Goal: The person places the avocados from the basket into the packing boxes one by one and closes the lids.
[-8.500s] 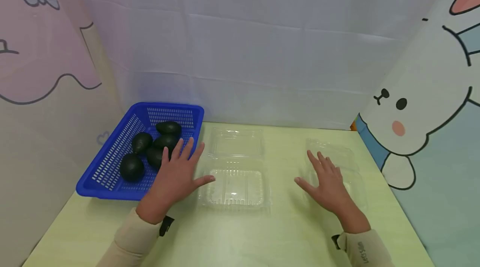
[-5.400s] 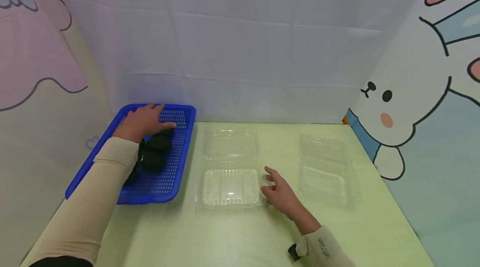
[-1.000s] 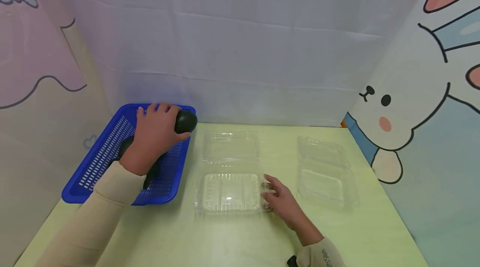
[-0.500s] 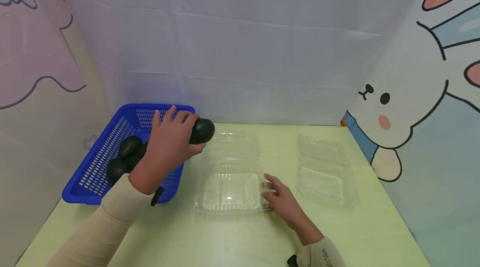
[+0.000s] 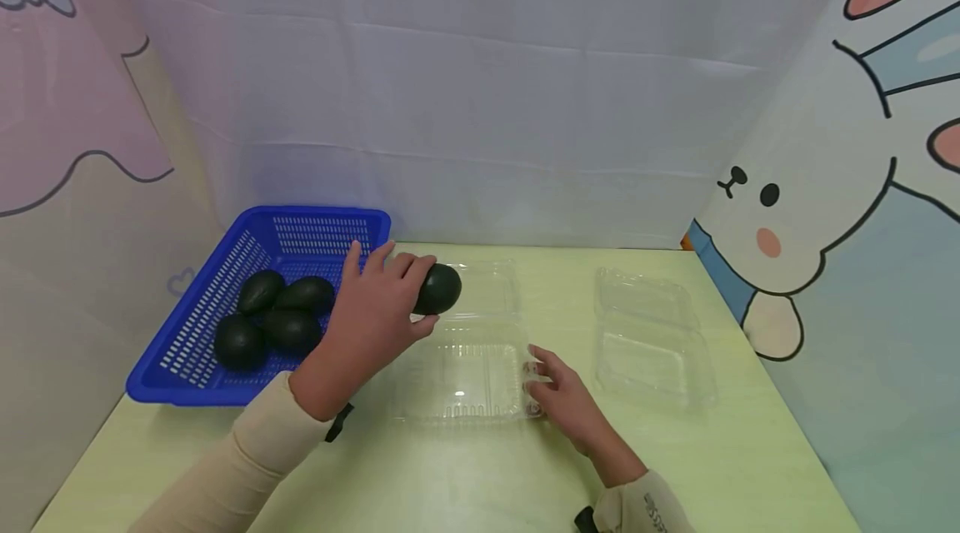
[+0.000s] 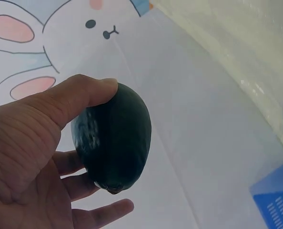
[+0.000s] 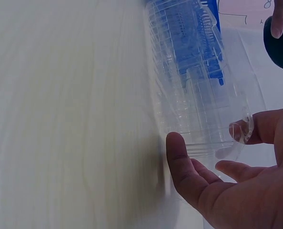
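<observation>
My left hand [image 5: 371, 312] grips a dark green avocado [image 5: 439, 290] above the nearer clear plastic clamshell container [image 5: 461, 379], which lies with its lid spread back. In the left wrist view the thumb presses one side of the avocado [image 6: 120, 138], fingers behind it. My right hand [image 5: 566, 404] holds the right edge of that container; in the right wrist view the thumb and fingers of the hand [image 7: 232, 191] lie about the rim of the container [image 7: 208, 105]. Several more avocados [image 5: 291, 331] lie in a blue basket [image 5: 180, 394] at left.
A second open clear clamshell container [image 5: 652, 350] lies on the pale yellow table [image 5: 480, 483] at right. A white cloth [image 5: 480, 100] hangs behind, with cartoon-printed sheets at both sides. The basket's right wall stands close to the nearer container.
My left hand has lifted an avocado from the basket and carried it right, over the container's left part. My right hand, earlier raised over the right container, has stayed at the nearer container's edge lately.
</observation>
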Demonstrator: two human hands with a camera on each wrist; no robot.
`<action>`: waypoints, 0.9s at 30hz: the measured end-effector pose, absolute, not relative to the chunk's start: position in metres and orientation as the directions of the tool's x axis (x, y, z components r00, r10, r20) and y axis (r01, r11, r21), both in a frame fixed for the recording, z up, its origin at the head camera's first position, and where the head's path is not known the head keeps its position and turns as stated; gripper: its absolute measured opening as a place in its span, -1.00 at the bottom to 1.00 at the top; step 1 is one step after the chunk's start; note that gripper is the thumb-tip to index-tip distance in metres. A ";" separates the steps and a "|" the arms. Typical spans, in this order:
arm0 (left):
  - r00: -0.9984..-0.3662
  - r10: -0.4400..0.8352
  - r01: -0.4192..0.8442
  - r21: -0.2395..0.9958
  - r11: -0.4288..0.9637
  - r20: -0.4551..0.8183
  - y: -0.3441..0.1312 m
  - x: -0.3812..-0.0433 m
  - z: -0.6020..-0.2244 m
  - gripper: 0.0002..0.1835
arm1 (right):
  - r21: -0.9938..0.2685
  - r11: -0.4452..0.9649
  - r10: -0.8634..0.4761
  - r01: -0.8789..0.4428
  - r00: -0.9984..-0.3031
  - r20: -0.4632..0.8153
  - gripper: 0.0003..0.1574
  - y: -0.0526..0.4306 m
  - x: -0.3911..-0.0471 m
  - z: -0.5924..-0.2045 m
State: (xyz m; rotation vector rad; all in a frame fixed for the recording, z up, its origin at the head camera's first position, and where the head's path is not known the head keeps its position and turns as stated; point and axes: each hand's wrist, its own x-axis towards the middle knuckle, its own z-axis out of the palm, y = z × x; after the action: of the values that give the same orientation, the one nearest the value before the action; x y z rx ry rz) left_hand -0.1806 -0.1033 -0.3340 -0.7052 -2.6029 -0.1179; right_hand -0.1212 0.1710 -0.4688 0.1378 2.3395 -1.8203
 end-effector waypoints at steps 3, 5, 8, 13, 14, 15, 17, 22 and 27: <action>-0.760 0.476 0.511 -0.045 0.858 0.442 -0.097 -0.177 -0.344 -0.19 | -0.950 0.255 -0.033 0.180 -0.980 -0.195 -0.27 0.171 -0.120 -0.469; -0.757 0.481 0.514 -0.052 0.856 0.442 -0.094 -0.175 -0.350 -0.20 | -0.949 0.256 -0.032 0.183 -0.980 -0.198 -0.27 0.171 -0.120 -0.469; -0.759 0.484 0.518 -0.046 0.854 0.436 -0.090 -0.172 -0.359 -0.20 | -0.949 0.253 -0.029 0.186 -0.979 -0.200 -0.27 0.170 -0.119 -0.469; -0.776 0.482 0.513 -0.039 0.858 0.407 -0.083 -0.168 -0.372 -0.20 | -0.950 0.247 -0.018 0.191 -0.979 -0.201 -0.27 0.170 -0.119 -0.470; -0.777 0.482 0.512 -0.040 0.858 0.405 -0.082 -0.167 -0.375 -0.19 | -0.950 0.248 -0.016 0.190 -0.980 -0.201 -0.27 0.170 -0.118 -0.470; -0.776 0.482 0.512 -0.040 0.858 0.406 -0.081 -0.166 -0.378 -0.20 | -0.950 0.249 -0.015 0.189 -0.980 -0.199 -0.27 0.170 -0.118 -0.470; -0.775 0.483 0.515 -0.036 0.857 0.407 -0.079 -0.164 -0.383 -0.20 | -0.949 0.252 -0.016 0.189 -0.980 -0.199 -0.28 0.170 -0.118 -0.469; -0.788 0.491 0.525 -0.011 0.851 0.371 -0.075 -0.161 -0.396 -0.21 | -0.948 0.256 -0.020 0.190 -0.979 -0.201 -0.28 0.170 -0.117 -0.470; -0.823 0.481 0.508 0.014 0.861 0.302 -0.072 -0.161 -0.404 -0.23 | -0.949 0.256 -0.022 0.185 -0.980 -0.197 -0.27 0.171 -0.116 -0.470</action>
State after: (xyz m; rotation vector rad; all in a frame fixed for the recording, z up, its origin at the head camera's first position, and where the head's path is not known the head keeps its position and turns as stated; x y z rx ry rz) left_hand -0.1609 -0.0718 -0.4036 -0.7470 -2.7468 -0.1352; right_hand -0.1159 0.1706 -0.4704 0.1548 2.3497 -1.8116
